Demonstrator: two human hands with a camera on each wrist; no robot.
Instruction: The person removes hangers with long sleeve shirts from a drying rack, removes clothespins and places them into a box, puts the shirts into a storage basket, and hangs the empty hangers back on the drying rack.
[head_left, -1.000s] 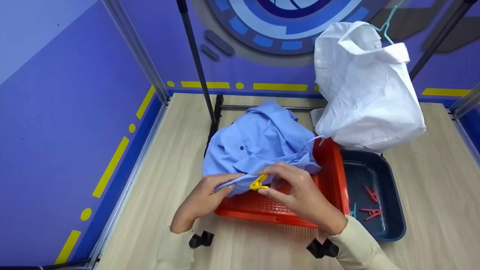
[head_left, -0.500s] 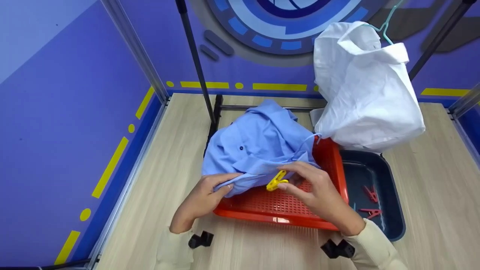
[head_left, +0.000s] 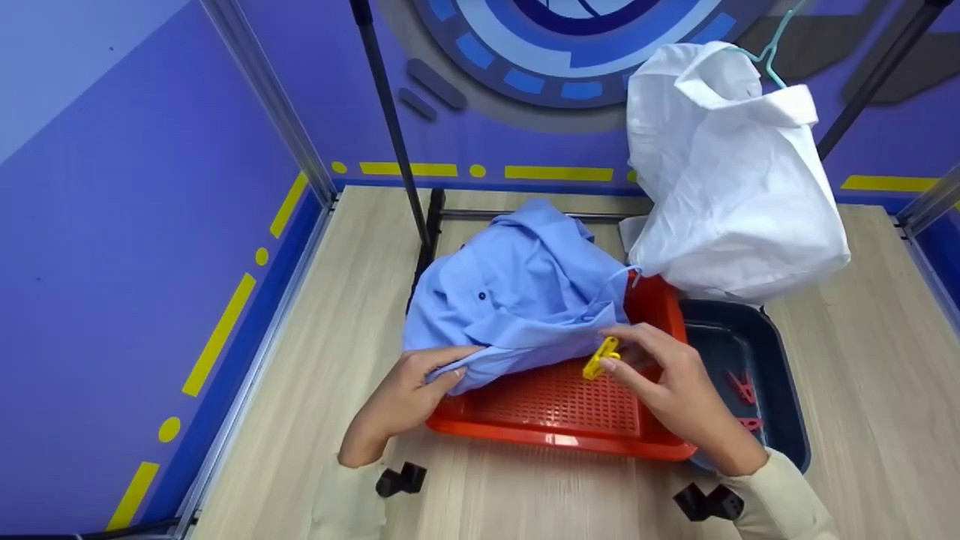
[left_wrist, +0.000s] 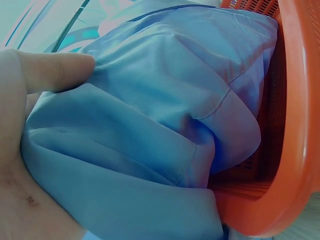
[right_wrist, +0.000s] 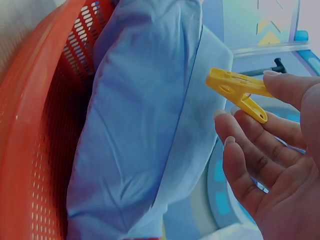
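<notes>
Left of the lower centre of the head view, an edge of a blue garment (head_left: 517,289) is clamped between the thumb and fingers of the left hand (head_left: 412,384). Right of the lower centre, a yellow clothespin (head_left: 600,360) is pinched by the thumb and fingers of the right hand (head_left: 679,375), just beside the garment's near edge; whether the cloth is touched cannot be told. The garment is heaped over a red basket (head_left: 559,439) in mid-frame. Red clothespins (head_left: 744,388) are held in a dark tray (head_left: 720,341) at lower right. At upper right, a white garment (head_left: 739,180) is hung from a teal hanger (head_left: 771,56), before a purple wall (head_left: 555,146).
</notes>
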